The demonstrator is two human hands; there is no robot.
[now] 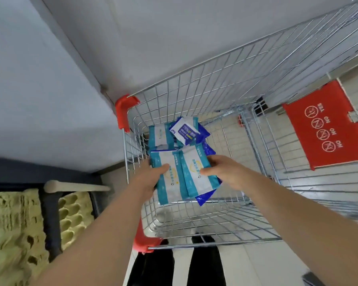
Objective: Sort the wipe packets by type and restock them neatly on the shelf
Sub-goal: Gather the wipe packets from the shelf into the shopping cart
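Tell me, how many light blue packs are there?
3 light blue packs: one in the left hand, one in the right hand, one farther back in the cart. More may hide underneath.

Grey wall [50,79] above pale tiled floor [262,269], egg trays [15,223] at left.

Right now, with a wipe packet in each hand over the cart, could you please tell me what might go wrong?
1. A dark blue packet shows under the right teal packet held by the right hand. It may ride along and mix the two types.
2. The left hand seems to pinch the left teal packet near one edge, so the packet could slip back into the cart.
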